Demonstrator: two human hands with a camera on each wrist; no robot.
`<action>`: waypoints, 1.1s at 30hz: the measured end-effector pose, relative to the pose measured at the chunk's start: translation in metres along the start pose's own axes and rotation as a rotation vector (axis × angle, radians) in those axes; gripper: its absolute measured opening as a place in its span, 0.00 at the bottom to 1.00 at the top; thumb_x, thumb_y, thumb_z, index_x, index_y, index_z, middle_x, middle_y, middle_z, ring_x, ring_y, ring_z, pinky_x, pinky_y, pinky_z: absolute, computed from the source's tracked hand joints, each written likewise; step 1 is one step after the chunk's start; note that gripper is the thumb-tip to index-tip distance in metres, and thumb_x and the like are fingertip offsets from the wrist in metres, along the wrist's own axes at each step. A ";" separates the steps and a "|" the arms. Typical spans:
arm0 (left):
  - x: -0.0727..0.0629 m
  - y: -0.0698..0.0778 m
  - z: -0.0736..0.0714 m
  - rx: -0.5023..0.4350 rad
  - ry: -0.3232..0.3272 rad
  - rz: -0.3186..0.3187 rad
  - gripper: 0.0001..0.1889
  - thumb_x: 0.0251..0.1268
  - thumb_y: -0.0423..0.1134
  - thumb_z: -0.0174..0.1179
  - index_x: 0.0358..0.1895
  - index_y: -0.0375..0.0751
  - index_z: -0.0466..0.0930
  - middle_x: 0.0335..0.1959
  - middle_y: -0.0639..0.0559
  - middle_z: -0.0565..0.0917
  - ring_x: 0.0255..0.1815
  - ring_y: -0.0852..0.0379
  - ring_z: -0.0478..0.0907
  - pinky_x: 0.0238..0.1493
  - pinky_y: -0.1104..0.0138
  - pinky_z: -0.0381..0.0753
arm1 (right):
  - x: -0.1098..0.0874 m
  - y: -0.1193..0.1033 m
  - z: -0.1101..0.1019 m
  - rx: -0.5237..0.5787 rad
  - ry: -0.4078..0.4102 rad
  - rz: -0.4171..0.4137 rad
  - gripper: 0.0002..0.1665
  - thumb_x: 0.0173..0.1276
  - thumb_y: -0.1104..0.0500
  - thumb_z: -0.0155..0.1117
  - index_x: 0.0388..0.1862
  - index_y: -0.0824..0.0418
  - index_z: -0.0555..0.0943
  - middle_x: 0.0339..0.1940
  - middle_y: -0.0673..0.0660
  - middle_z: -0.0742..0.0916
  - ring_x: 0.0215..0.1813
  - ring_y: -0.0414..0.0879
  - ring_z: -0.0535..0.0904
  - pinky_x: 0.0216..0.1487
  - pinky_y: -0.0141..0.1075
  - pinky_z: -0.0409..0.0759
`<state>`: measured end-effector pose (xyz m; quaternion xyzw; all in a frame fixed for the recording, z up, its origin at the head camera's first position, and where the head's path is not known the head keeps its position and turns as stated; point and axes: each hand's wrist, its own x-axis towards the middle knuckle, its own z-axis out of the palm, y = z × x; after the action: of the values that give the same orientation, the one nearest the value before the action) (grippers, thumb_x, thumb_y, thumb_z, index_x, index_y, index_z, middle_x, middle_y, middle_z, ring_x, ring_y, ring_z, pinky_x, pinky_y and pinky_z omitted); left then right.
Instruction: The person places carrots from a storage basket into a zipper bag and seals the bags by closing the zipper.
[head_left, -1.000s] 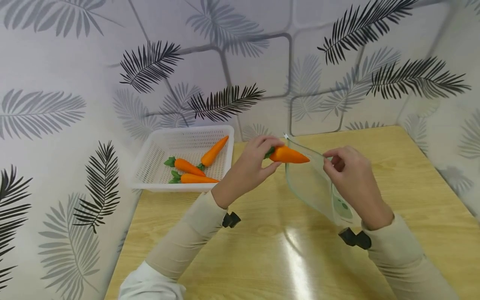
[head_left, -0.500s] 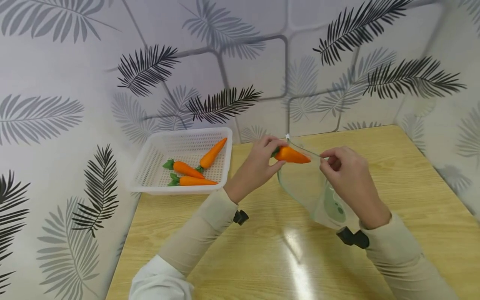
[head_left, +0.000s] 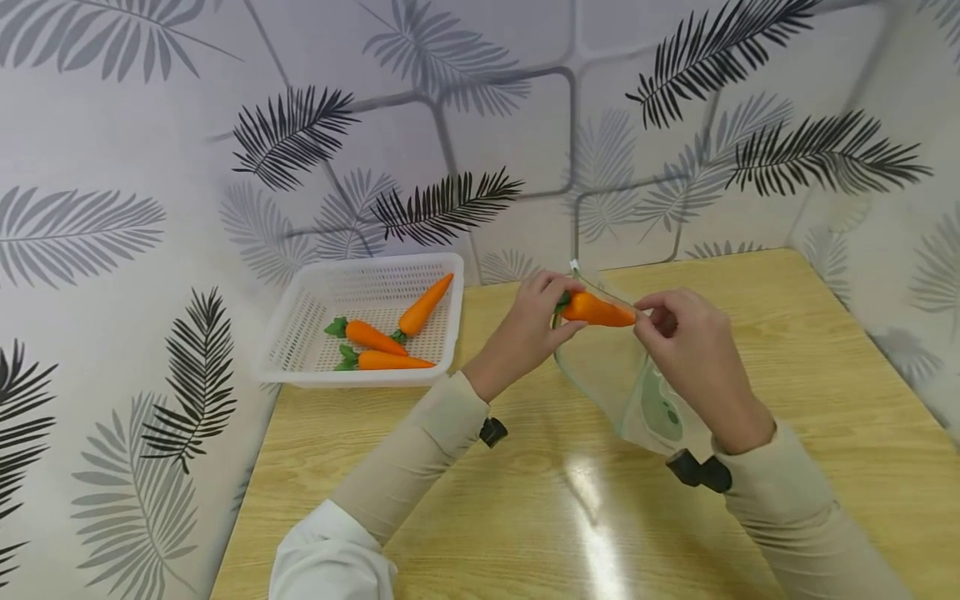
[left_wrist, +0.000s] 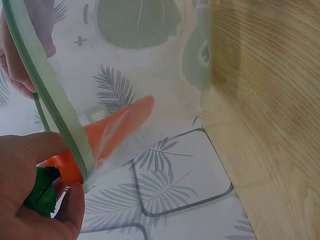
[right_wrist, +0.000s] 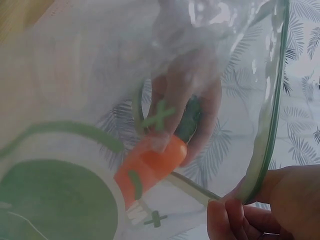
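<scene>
My left hand (head_left: 521, 333) grips an orange toy-like carrot (head_left: 596, 310) near its leafy end, thumb and fingers on opposite sides. In the left wrist view the carrot's pointed part (left_wrist: 120, 122) shows through the film of a clear zip bag (left_wrist: 145, 80), while its green top (left_wrist: 44, 191) stays outside the mouth. Thumb and fingertips of my right hand (head_left: 697, 354) pinch the bag's green-edged rim, and the mouth stands apart. Green printed shapes (right_wrist: 60, 200) on the film partly cover the carrot in the right wrist view.
On the left of the wooden table (head_left: 495, 517) sits a white perforated basket (head_left: 360, 379) with carrots (head_left: 427, 307) in it. A wall (head_left: 525, 142) with a leaf pattern stands right behind the table's back edge.
My left hand has moved right with the carrot, taking its tip farther into the bag. The right hand has shifted slightly left, still pinching the rim.
</scene>
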<state>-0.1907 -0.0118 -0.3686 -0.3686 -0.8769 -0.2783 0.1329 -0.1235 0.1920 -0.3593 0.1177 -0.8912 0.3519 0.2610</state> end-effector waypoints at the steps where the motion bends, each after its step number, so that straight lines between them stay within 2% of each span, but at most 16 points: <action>1: 0.000 0.000 0.000 -0.001 -0.002 -0.004 0.21 0.57 0.39 0.65 0.53 0.41 0.72 0.49 0.49 0.71 0.48 0.55 0.66 0.49 0.71 0.67 | 0.000 0.000 0.000 0.005 0.004 -0.002 0.06 0.62 0.64 0.60 0.37 0.64 0.82 0.27 0.55 0.79 0.27 0.44 0.72 0.26 0.30 0.70; 5: -0.001 0.002 0.000 -0.016 -0.016 -0.016 0.22 0.58 0.42 0.64 0.54 0.40 0.72 0.49 0.50 0.71 0.50 0.55 0.65 0.49 0.71 0.67 | 0.000 0.001 -0.001 0.010 0.033 -0.007 0.06 0.61 0.65 0.61 0.36 0.65 0.83 0.27 0.56 0.80 0.27 0.45 0.73 0.27 0.27 0.69; 7: -0.002 0.003 0.000 -0.026 -0.024 -0.021 0.23 0.58 0.44 0.64 0.56 0.40 0.72 0.51 0.50 0.71 0.52 0.55 0.65 0.53 0.71 0.66 | 0.000 0.002 -0.002 0.006 0.045 -0.003 0.06 0.61 0.64 0.61 0.36 0.65 0.83 0.27 0.55 0.80 0.27 0.44 0.73 0.27 0.25 0.68; 13: -0.005 0.002 0.000 -0.006 -0.020 0.000 0.24 0.60 0.46 0.62 0.57 0.41 0.71 0.51 0.51 0.71 0.55 0.54 0.65 0.59 0.67 0.63 | 0.001 0.005 -0.003 0.003 0.062 -0.009 0.06 0.61 0.66 0.60 0.35 0.65 0.83 0.25 0.54 0.79 0.27 0.44 0.73 0.28 0.26 0.68; 16: -0.008 -0.001 -0.001 -0.008 -0.011 -0.005 0.23 0.61 0.47 0.62 0.57 0.42 0.71 0.52 0.51 0.71 0.52 0.54 0.66 0.54 0.69 0.66 | 0.001 0.007 -0.003 -0.003 0.069 -0.021 0.06 0.62 0.66 0.59 0.34 0.65 0.83 0.25 0.54 0.79 0.26 0.42 0.73 0.27 0.26 0.68; 20: -0.016 -0.007 -0.003 -0.052 0.016 -0.063 0.22 0.62 0.46 0.61 0.56 0.41 0.71 0.53 0.51 0.72 0.50 0.55 0.67 0.48 0.71 0.69 | 0.002 0.009 -0.004 -0.007 0.079 -0.026 0.06 0.62 0.65 0.59 0.34 0.65 0.82 0.25 0.54 0.79 0.26 0.42 0.73 0.28 0.26 0.68; 26: -0.030 -0.027 -0.012 -0.100 0.093 -0.139 0.19 0.65 0.44 0.58 0.54 0.39 0.71 0.50 0.49 0.73 0.49 0.55 0.68 0.48 0.69 0.73 | 0.003 0.010 -0.010 0.004 0.097 -0.004 0.06 0.62 0.64 0.59 0.34 0.66 0.82 0.25 0.54 0.79 0.26 0.41 0.72 0.28 0.26 0.66; 33: -0.056 -0.067 -0.030 -0.083 0.142 -0.242 0.15 0.67 0.40 0.55 0.53 0.38 0.71 0.49 0.46 0.73 0.46 0.52 0.69 0.46 0.63 0.75 | 0.006 0.013 -0.018 0.017 0.184 0.023 0.07 0.62 0.65 0.57 0.33 0.67 0.82 0.24 0.55 0.79 0.26 0.40 0.71 0.28 0.22 0.65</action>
<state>-0.1996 -0.0998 -0.3953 -0.2445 -0.8911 -0.3537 0.1449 -0.1266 0.2138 -0.3519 0.0771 -0.8618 0.3715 0.3366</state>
